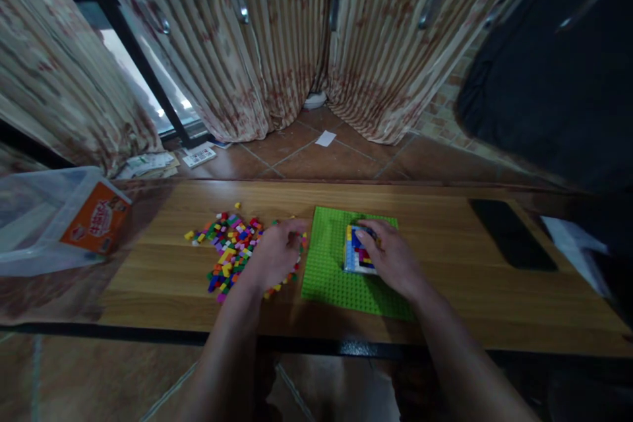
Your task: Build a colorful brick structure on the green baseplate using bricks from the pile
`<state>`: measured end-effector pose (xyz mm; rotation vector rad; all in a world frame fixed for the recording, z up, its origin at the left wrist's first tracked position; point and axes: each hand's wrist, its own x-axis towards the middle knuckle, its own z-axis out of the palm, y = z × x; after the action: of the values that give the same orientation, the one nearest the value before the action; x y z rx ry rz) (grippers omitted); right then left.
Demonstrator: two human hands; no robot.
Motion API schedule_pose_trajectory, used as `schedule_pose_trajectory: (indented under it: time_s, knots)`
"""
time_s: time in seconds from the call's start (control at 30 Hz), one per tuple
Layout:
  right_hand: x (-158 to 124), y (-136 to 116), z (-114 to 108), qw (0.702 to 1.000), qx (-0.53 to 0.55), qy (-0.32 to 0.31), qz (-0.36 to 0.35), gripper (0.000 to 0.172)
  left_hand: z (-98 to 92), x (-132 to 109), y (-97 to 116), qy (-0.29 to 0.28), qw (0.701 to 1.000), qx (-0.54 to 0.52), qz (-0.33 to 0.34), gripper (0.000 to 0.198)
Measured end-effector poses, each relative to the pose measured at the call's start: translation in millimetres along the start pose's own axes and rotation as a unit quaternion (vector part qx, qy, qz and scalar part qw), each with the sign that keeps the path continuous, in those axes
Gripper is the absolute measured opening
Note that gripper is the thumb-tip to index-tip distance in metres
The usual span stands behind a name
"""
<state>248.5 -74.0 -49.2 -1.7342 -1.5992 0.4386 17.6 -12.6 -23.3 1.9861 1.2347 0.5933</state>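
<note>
A green studded baseplate (pixel 326 277) lies on the wooden table. On it stands a low block of toy bricks (pixel 352 257), with white, light blue, yellow, dark blue and red parts showing. My right hand (pixel 393 257) is closed around the block's far and right side, with the thumb over its top; the palm hides part of it. Left of the baseplate spreads a pile of loose toy bricks (pixel 230 257) in many colours. Over the pile's right edge hovers my left hand (pixel 277 254), its fingers curled together; anything between the fingertips is too small to make out.
A clear plastic bin (pixel 44 217) with an orange label stands at the table's left end. A dark phone-like slab (pixel 512 234) lies to the right, beside white paper (pixel 576 250). Striped curtains (pixel 287 46) hang beyond the table over a tiled floor.
</note>
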Motion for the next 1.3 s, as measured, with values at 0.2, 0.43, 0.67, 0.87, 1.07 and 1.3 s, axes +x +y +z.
schedule_pose_trajectory:
  time_s: [0.2,0.43,0.67,0.87,1.07,1.3]
  knots:
    - [0,3,-9,0.998,0.009,0.051,0.032,0.040,-38.6,-11,-17,-0.007,0.995,0.092,0.023,0.031]
    - [4,3,-17,0.994,0.007,0.108,0.018,0.039,-27.3,-12,-14,-0.046,0.984,0.156,0.074,0.021]
    - [7,6,-25,0.988,0.006,0.152,0.039,0.038,-25.9,-10,-12,-0.050,0.974,0.207,0.079,0.018]
    - [7,1,-27,0.982,0.038,0.184,0.021,0.032,-29.6,-10,-7,-0.042,0.982,0.162,0.091,0.014]
    - [-3,-24,-17,0.973,0.188,0.131,0.005,0.022,-16.8,-8,11,-0.075,0.995,-0.015,0.068,0.018]
    - [-10,-53,13,0.938,0.346,0.006,0.010,0.021,10.3,-1,38,-0.089,0.972,-0.213,0.038,0.017]
